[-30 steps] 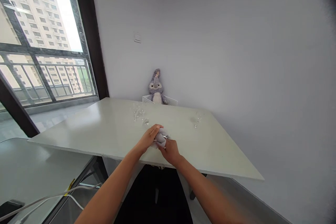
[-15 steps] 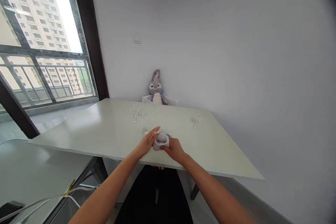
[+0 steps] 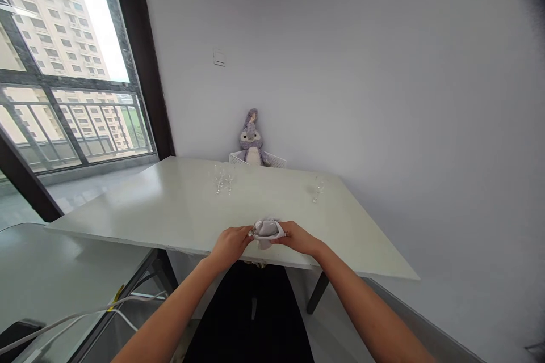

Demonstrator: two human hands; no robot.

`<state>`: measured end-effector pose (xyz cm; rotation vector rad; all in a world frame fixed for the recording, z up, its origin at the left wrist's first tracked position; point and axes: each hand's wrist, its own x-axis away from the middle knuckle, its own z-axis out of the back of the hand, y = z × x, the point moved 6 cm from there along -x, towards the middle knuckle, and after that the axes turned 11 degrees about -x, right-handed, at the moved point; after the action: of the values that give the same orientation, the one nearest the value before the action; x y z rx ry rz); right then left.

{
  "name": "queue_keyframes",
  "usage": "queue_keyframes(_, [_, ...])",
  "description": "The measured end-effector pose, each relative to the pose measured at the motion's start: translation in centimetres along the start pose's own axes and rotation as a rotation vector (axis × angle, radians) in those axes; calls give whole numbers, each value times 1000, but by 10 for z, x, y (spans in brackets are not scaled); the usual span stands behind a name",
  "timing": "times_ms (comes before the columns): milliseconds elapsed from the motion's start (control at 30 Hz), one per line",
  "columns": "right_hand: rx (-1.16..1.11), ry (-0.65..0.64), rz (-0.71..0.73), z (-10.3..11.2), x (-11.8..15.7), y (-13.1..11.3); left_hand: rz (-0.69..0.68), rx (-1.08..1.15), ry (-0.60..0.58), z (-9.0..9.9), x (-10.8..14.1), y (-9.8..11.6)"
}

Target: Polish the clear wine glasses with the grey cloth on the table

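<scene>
Just over the table's front edge, my hands meet at a light grey cloth (image 3: 268, 229), bunched and folded over. My right hand (image 3: 297, 236) is closed on the cloth's right side, thumb below. My left hand (image 3: 231, 245) has its fingers closed at the cloth's left side, where a glint of clear glass, seemingly a wine glass (image 3: 251, 233), shows at the fingertips. The cloth hides most of that glass. Farther back stand several small clear stemmed glasses (image 3: 220, 180) in a group to the left. Another stemmed glass (image 3: 317, 188) stands alone on the right.
The pale table (image 3: 170, 204) reaches back to the wall. Behind its far edge, a purple plush toy (image 3: 252, 144) sits in a white perforated basket (image 3: 277, 163). A lower table (image 3: 76, 272) with white cables (image 3: 85, 313) lies at left, beside a window (image 3: 72, 68).
My hands and the cloth have come slightly nearer to me. My left hand has turned, its fingers now lower on the cloth's left side. The clear round foot at left has moved in toward my fingertips.
</scene>
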<state>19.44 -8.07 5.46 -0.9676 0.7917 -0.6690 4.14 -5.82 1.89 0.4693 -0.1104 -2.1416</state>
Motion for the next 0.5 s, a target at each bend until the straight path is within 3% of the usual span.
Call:
queue_keyframes(100, [-50, 0, -29, 4, 5, 7, 31, 171, -98, -9, 10, 3])
queue_keyframes(200, [-17, 107, -28, 18, 12, 7, 108, 375, -191, -21, 17, 1])
queue_keyframes(333, [271, 192, 73, 29, 23, -14, 236, 577, -155, -30, 16, -13])
queue_keyframes(400, [500, 190, 161, 19, 25, -28, 257, 587, -130, -31, 14, -17])
queue_keyframes(500, [724, 97, 308, -12, 19, -39, 205, 451, -166, -32, 14, -7])
